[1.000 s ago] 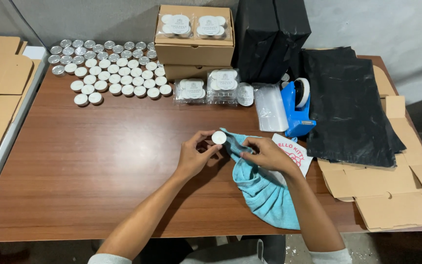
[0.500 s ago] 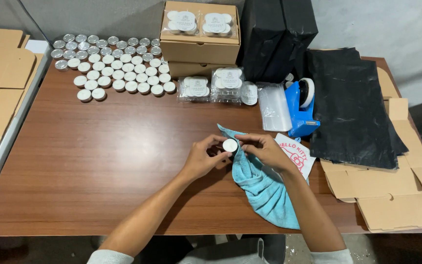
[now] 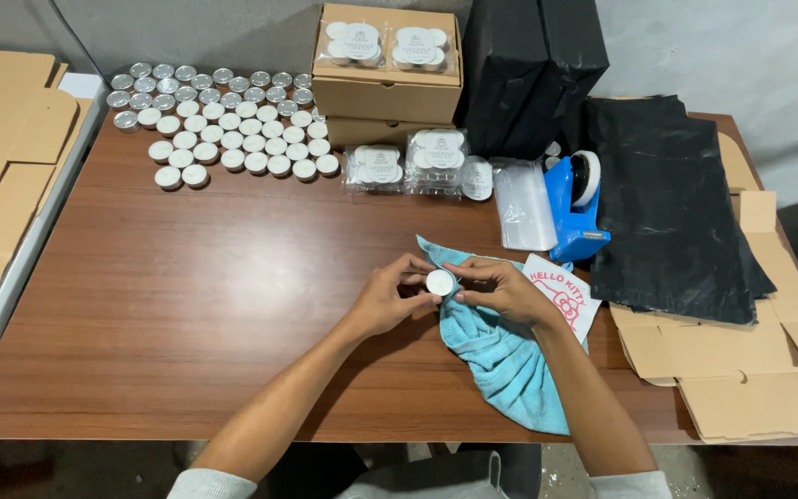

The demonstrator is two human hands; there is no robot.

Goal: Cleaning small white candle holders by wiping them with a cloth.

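Left hand [image 3: 388,300]: fingers closed round the tealight candle [image 3: 439,282]
Right hand [image 3: 502,291]: fingertips pinching the same candle
Candle: held between both hands, above the blue cloth [image 3: 502,359] on the wooden table [image 3: 187,305]

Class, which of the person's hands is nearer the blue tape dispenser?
Right. The right hand lies just left of the blue tape dispenser, on the blue cloth; the left hand sits farther left.

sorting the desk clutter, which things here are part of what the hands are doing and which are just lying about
In use:
left hand
right hand
small white candle, held by both
blue cloth

Lying about:
rows of candles
cardboard boxes
tape dispenser
black bags
flat cartons
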